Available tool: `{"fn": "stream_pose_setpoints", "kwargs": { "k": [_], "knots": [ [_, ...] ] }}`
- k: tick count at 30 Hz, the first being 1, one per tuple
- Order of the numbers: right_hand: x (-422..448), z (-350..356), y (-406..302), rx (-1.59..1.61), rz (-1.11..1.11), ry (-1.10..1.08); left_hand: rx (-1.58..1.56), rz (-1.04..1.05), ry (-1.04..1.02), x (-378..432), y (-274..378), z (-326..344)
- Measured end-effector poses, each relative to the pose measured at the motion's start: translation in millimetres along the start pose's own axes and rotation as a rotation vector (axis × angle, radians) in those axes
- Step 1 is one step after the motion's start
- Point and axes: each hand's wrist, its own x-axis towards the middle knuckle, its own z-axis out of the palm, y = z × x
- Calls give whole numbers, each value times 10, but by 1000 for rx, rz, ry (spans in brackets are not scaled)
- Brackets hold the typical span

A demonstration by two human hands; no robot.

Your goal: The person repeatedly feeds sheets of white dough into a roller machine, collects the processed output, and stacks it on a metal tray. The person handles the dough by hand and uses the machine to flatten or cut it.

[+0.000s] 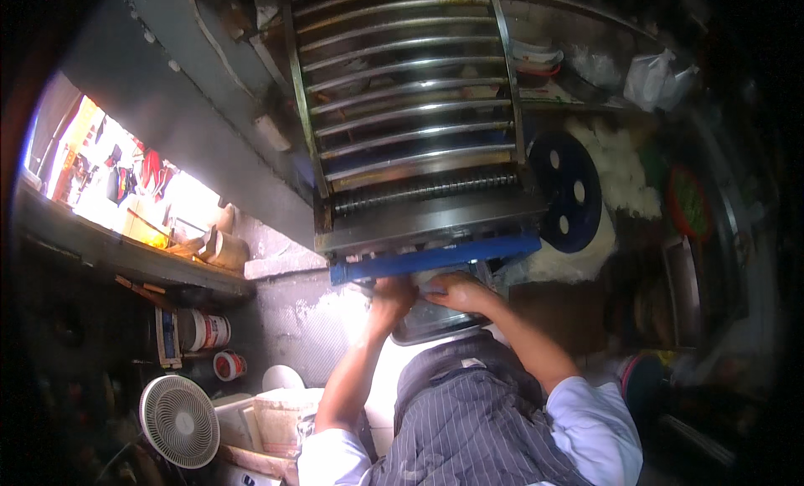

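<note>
A steel machine with a slatted, ladder-like frame [411,96], a ribbed roller [427,194] and a blue front bar [440,258] stands before me. My left hand [394,295] is just below the bar, its fingers partly hidden by it. Close by on the right, my right hand [463,292] has bent fingers near a small pale patch; whether it grips anything cannot be made out. Both hands are over a shallow metal tray [433,331] at my waist, its far part tucked beneath the machine.
A dark blue disc with holes [568,194] lies on a whitish, powdery surface [603,253] at right, near a red basket of greens [688,203]. Plastic bags [656,77] lie beyond. At lower left are a round fan [180,422], tubs [210,330] and boxes [282,417].
</note>
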Motion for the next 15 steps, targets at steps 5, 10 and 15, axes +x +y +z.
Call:
{"fn": "stream_pose_setpoints", "kwargs": {
  "k": [5, 10, 15],
  "knots": [
    [-367, 662, 180, 351, -60, 383, 277, 124, -40, -180, 144, 6],
    [-614, 956, 114, 612, -128, 570, -207, 215, -260, -168, 985, -366],
    [-1237, 177, 232, 620, 29, 801, -563, 316, -190, 14, 1760, -532]
  ]
}}
